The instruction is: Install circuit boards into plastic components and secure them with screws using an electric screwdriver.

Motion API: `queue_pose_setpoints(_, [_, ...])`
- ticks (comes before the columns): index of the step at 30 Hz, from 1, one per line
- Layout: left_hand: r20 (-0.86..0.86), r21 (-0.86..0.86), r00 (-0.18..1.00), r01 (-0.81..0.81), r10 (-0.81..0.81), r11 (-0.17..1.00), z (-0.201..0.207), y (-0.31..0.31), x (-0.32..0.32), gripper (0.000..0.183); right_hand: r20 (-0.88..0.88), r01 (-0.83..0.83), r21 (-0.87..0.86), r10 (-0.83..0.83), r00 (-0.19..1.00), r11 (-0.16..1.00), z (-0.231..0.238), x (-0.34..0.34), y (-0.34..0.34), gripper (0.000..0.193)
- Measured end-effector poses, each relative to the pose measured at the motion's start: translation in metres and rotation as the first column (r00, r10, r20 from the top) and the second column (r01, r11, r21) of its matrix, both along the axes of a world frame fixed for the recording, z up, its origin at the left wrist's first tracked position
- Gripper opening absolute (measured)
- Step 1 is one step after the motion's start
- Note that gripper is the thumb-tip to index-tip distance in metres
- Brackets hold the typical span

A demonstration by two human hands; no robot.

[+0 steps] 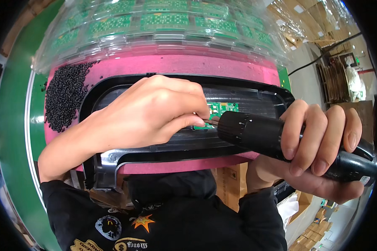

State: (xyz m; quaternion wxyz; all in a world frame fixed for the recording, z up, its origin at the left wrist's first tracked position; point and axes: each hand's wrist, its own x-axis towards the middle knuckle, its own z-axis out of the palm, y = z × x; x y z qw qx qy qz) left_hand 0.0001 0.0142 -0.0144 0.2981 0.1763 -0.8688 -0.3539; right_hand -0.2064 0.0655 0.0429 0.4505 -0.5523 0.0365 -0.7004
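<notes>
My right hand [318, 142] is wrapped round a black electric screwdriver [255, 131], held sideways with its nose toward the left. Its short bit [214, 121] points at the pinched thumb and fingers of my left hand [159, 108]. Whatever sits between those fingertips, at the end of the bit, is too small and covered to make out. Below both hands lies a long black plastic housing [180, 157], open side up. Inside it is a green circuit board [224, 108], partly covered by the screwdriver and my left fingers.
A heap of small black screws [65, 96] lies left of the housing on a pink mat [163, 62]. Behind, clear plastic trays [167, 35] hold several green circuit boards [163, 21]. A green surface [14, 125] runs along the left. A black cable [322, 54] hangs at the right.
</notes>
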Motion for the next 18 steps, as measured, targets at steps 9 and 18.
queue_pose_setpoints(9, [0.257,-0.107,0.965,-0.025,0.052,0.994,-0.004,0.005,-0.003,0.033,-0.282,0.205,0.122,-0.164,0.945,0.971,-0.008,-0.045,0.005,0.063])
queue_pose_setpoints(18, [0.338,-0.134,0.939,-0.011,0.056,0.991,-0.003,0.002,-0.002,0.035,-0.289,0.219,0.242,-0.146,0.946,0.945,-0.023,-0.058,-0.005,0.065])
